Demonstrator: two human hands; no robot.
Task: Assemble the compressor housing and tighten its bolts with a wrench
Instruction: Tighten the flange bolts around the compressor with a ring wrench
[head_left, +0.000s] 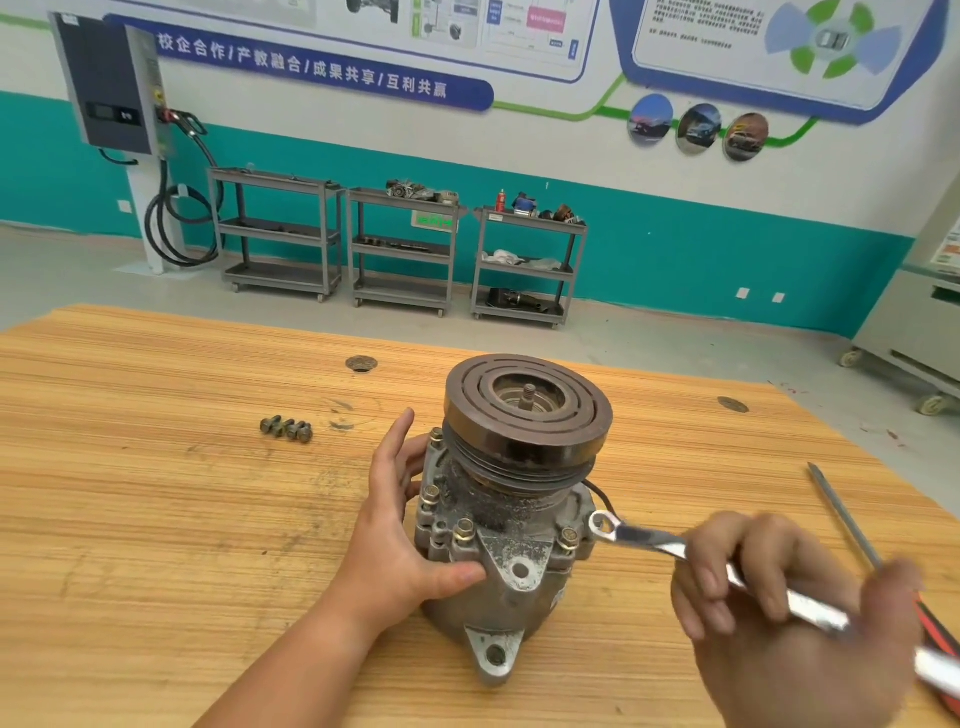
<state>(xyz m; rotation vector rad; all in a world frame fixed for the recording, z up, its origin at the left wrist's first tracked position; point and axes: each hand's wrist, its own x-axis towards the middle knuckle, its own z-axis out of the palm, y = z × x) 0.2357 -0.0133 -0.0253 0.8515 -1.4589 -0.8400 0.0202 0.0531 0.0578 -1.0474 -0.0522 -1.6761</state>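
A grey metal compressor (511, 561) stands upright on the wooden table (156, 493), its dark grooved pulley (527, 405) on top. Several gold-washered bolts (463, 530) sit in its housing flange. My left hand (400, 530) steadies the housing from the left, thumb pressed on the front, fingers spread along its side. My right hand (779, 608) grips a shiny ring wrench (660, 545) by its shaft. The wrench's ring end hangs just right of the bolt (569, 538) at the flange's right side, apart from it. The hand is motion-blurred.
Three loose bolts (287, 429) lie on the table left of the compressor. A long thin metal rod (844, 519) lies at the right, with a red-and-black tool handle (937, 631) by the right edge. Grey shelf carts (402, 249) stand by the far wall.
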